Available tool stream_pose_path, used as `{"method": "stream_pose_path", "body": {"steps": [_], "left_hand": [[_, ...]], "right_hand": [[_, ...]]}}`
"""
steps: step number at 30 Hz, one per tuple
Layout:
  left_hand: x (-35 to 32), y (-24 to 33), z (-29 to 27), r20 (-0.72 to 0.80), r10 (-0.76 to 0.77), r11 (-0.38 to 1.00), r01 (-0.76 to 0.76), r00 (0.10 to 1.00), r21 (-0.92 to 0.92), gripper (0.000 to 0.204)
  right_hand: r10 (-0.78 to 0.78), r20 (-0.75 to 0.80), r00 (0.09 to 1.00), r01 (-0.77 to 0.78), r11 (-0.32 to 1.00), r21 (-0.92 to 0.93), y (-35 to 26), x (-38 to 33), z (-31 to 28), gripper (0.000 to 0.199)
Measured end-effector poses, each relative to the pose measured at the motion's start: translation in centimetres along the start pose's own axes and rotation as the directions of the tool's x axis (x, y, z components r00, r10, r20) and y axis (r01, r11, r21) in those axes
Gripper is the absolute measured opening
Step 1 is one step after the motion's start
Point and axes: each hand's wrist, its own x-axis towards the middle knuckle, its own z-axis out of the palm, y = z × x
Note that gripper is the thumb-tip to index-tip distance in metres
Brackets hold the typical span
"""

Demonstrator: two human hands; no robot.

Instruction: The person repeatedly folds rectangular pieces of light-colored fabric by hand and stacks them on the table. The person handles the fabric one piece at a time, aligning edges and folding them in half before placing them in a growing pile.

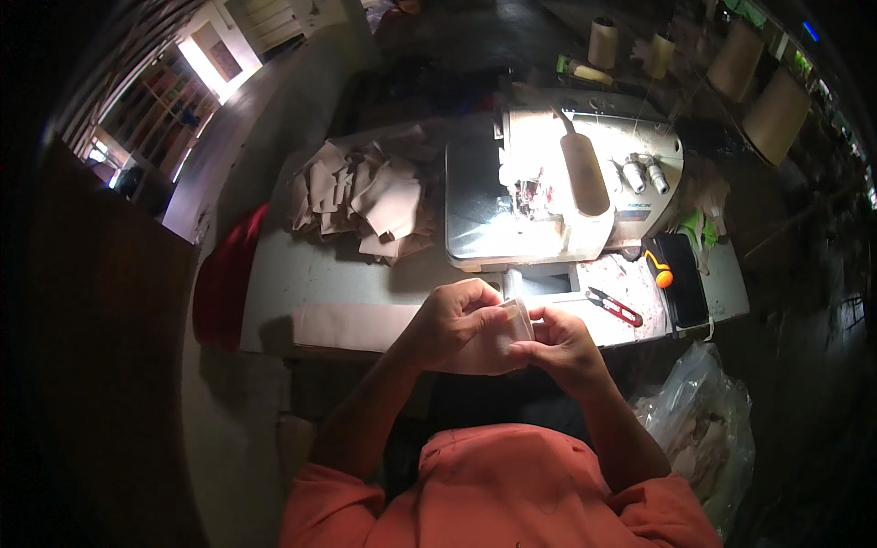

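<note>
Both hands pinch one small piece of pale beige fabric (489,354) just in front of the sewing machine. My left hand (454,315) grips its upper left part, thumb and fingers closed. My right hand (561,345) has the right edge between thumb and fingers. A folded edge of the cloth stands up between the two hands, and its lower part hangs over the table's front edge. Beyond the hands stands a white sewing machine (639,224) with its lamp shining on the needle area. The needle itself is lost in glare.
A loose pile of beige fabric pieces (388,196) lies left of the machine. Red-handled thread snips (617,308) and an orange-handled tool (662,274) lie at the right. A flat pale strip (343,327) runs along the front edge. A clear plastic bag (722,411) of scraps stands at lower right.
</note>
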Motion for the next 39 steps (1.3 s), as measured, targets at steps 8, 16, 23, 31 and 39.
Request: {"method": "stream_pose_path", "body": {"steps": [8, 16, 23, 31, 39], "left_hand": [[0.3, 0.7, 1.2, -0.233, 0.046, 0.998, -0.035, 0.971, 0.050, 0.014], [5.8, 0.7, 0.2, -0.267, 0.340, 0.873, -0.197, 0.902, 0.445, 0.018], [8.1, -0.9, -0.6, -0.031, 0.590, 0.574, -0.392, 0.807, 0.719, 0.011], [8.7, -1.2, -1.1, 0.003, 0.558, 0.570, -0.386, 0.830, 0.725, 0.011], [10.1, -0.5, -1.6, 0.036, 0.570, 0.564, -0.422, 0.821, 0.710, 0.010]], "right_hand": [[-0.010, -0.085, 0.996, 0.007, 0.999, -0.040, -0.3, 0.3, 0.3, 0.020], [-0.114, -0.185, 0.976, 0.118, 0.993, 0.013, 0.2, 3.8, -1.5, 0.015], [-0.111, -0.319, 0.941, 0.145, 0.986, 0.085, 2.1, 5.3, -2.1, 0.022], [-0.163, -0.353, 0.921, 0.182, 0.983, 0.021, 2.5, 5.7, -2.1, 0.020], [-0.191, -0.392, 0.900, 0.206, 0.978, -0.004, 1.7, 6.9, -2.3, 0.018]]}}
